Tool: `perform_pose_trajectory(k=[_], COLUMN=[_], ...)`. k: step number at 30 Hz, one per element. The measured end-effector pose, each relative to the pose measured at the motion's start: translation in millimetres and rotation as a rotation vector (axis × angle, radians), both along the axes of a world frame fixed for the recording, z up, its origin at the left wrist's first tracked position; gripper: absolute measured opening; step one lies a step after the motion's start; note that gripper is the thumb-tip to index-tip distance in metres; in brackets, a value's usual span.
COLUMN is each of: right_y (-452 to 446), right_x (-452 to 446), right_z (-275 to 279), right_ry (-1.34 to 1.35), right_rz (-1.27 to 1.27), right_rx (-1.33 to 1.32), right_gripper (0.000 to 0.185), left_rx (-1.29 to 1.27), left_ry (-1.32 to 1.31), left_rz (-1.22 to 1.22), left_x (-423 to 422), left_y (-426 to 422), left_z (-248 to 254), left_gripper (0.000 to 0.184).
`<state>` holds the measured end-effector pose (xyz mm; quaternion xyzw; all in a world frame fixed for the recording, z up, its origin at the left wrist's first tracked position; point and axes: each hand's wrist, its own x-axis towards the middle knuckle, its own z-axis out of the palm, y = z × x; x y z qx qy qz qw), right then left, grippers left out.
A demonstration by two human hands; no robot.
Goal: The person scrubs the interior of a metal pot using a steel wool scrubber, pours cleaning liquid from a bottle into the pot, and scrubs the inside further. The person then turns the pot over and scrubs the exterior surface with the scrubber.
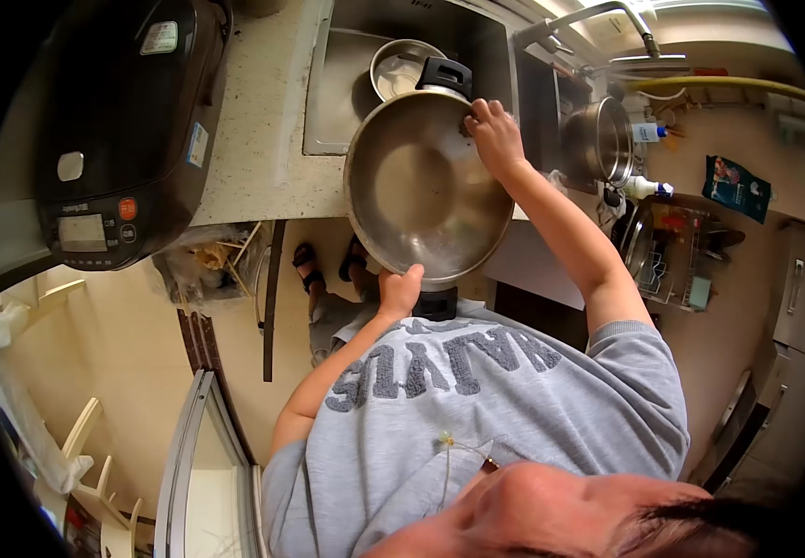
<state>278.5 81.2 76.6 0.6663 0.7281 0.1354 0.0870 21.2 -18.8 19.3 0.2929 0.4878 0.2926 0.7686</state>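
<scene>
A wide steel wok (421, 186) with two black handles is tilted at the sink's near edge, its inside facing me. My left hand (399, 293) grips its near rim beside the lower handle, thumb over the edge. At the upper right, my right hand (495, 135) has its fingers bent and pressed against the inner wall near the rim. Something small and dark shows at those fingertips, too small to name. Behind the wok's far handle (446, 76), a smaller steel pot (402, 65) stands in the sink (337, 112).
A dark rice cooker (133, 139) stands on the counter (258, 121) to the left. The faucet (598, 14) rises at the upper right. Farther right are a steel pot (599, 139), bottles (646, 188), a teal packet (737, 189) and a dish rack (677, 256).
</scene>
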Motion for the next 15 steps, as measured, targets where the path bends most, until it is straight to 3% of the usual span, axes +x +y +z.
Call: perform_pose_trajectory(k=[3, 7, 12, 15], right_y=[1.4, 7.1, 3.8, -16.2], right_x=[-25.5, -52.1, -119.1, -118.4], right_z=[-3.4, -46.7, -63.8, -42.3], right_ry=[0.177, 0.392, 0.636, 0.753], right_rz=[-0.096, -0.442, -0.066, -0.124], right_rx=[0.195, 0.178, -0.050, -0.173], right_gripper=[0.020, 0.026, 0.023, 0.024], left_rx=[-0.057, -0.160, -0.120, -0.147], left_ry=[-0.030, 0.006, 0.118, 0.094], left_rz=[-0.052, -0.120, -0.198, -0.246], left_x=[-1.6, -3.0, -5.5, -12.1], left_y=[4.4, 1.9, 5.1, 7.2], left_z=[-1.5, -13.2, -15.0, -17.7], left_gripper=[0.026, 0.023, 0.026, 0.031])
